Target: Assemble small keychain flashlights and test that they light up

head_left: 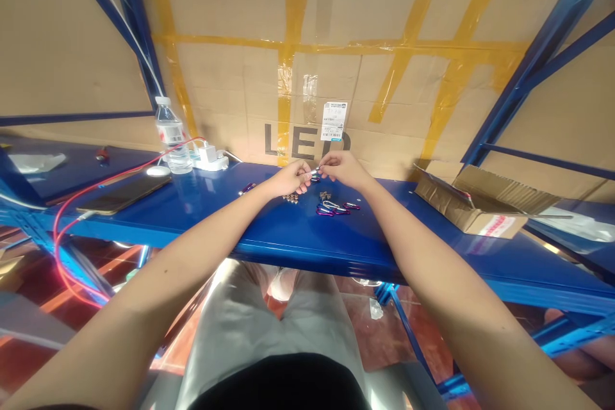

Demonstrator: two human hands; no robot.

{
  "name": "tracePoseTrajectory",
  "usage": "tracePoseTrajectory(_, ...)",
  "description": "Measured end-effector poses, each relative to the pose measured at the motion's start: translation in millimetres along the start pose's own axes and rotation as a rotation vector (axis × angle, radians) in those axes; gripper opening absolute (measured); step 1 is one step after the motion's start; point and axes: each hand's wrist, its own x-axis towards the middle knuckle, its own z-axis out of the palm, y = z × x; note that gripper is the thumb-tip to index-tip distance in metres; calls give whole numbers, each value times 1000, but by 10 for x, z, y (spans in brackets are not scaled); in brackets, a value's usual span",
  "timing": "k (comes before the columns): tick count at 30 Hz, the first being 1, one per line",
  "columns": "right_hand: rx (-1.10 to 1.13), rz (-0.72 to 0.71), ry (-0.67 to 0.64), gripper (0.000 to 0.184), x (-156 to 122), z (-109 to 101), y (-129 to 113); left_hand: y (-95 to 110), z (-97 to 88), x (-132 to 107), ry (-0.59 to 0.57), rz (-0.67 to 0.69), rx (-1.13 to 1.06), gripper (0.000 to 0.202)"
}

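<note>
While the left hand (294,178), fingers curled, pinches a small silvery piece (314,172) above the blue metal shelf (307,237), the right hand (343,168) grips its other end, purple-and-silver carabiners (325,211) lying nearer the edge.

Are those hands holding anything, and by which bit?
The left hand and right hand pinch a small shiny piece, apparently at opposite ends; it's too small to name.
</note>
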Motion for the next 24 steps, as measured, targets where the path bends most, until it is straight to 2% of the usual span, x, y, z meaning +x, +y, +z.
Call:
tracePoseTrajectory(5,-9,-8,-21,11,-3,18,7,-22,0,24,-11,-6,-59,12)
tracePoseTrajectory(9,-35,-11,-26,11,-5,12,9,-68,-17,59,-63,22,-72,24)
tracePoseTrajectory(14,-98,-10,-56,8,44,-12,91,-80,-33,29,-44,63,14,20)
tracePoseTrajectory(18,-278,-88,-75,15,53,-30,110,-65,-59,-13,-15,140,136,18)
tracePoseTrajectory(21,-466,-144,-135,24,4,-27,24,-57,-79,-14,24,236,227,23)
tracePoseTrajectory(24,-582,-153,-142,29,-47,-11,-64,-53,-85,-7,51,304,273,27)
